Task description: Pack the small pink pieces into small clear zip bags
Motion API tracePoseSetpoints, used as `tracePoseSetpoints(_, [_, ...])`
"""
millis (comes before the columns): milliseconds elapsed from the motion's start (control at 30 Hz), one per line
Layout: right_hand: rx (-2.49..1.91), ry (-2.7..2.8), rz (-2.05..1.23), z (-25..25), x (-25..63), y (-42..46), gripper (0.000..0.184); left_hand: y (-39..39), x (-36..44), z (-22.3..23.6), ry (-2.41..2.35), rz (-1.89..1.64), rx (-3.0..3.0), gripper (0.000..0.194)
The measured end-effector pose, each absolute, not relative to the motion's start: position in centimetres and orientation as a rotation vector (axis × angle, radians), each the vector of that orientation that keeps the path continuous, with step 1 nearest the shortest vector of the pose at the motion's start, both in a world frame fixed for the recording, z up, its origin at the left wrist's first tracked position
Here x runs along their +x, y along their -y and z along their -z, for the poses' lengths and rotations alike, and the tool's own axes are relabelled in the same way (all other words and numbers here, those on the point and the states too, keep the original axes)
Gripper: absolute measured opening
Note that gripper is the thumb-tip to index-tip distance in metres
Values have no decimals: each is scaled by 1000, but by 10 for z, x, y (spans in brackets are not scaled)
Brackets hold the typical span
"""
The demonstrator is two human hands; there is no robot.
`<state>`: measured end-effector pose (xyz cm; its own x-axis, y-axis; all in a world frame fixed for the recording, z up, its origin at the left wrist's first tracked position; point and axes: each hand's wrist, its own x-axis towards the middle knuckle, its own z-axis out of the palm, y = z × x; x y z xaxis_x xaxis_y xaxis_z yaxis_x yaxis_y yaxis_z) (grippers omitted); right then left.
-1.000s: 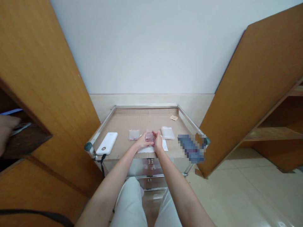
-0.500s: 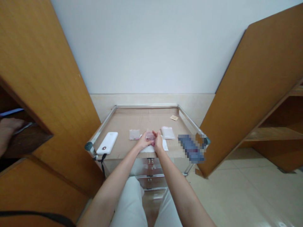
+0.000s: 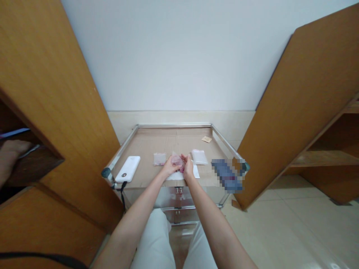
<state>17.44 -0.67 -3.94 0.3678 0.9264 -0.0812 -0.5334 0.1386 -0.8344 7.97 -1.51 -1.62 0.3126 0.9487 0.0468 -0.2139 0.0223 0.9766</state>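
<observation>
My left hand (image 3: 169, 167) and my right hand (image 3: 188, 168) meet over the front middle of a metal-railed cart (image 3: 121, 150), both closed on a small clear bag with pink contents (image 3: 177, 160). Under them lies a white sheet (image 3: 195, 172). A second small bag with pink bits (image 3: 159, 158) rests just left of my hands. To the right of them sits a white packet (image 3: 199, 157).
A white power bank (image 3: 128, 169) with a dark cord lies at the cart's left front. A blurred dark-blue object (image 3: 226, 175) sits at its right front, a small tan tag (image 3: 206, 139) at the back. Wooden panels flank the cart. Another person's hand (image 3: 8, 155) reaches into the left shelf.
My fingers have shifted slightly on the pink bag, which now sits a bit higher between my hands. The other person's hand at the left shelf moved a little.
</observation>
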Motion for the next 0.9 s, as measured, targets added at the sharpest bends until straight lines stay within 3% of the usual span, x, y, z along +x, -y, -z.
tracePoseSetpoints(233, [-902,554,-1098,39,173,8,35,27,65,-3,-870,-1159,1133,50])
tracePoseSetpoints(433, [-903,550,-1121,37,171,8,33,34,43,4,-688,-1177,896,26])
tracePoseSetpoints(667, [-953,569,-1196,36,170,4,35,35,34,16,-611,-1243,765,24])
tracePoseSetpoints(900, [-1007,817,-1293,39,174,-5,26,38,32,16,-582,-1263,734,20])
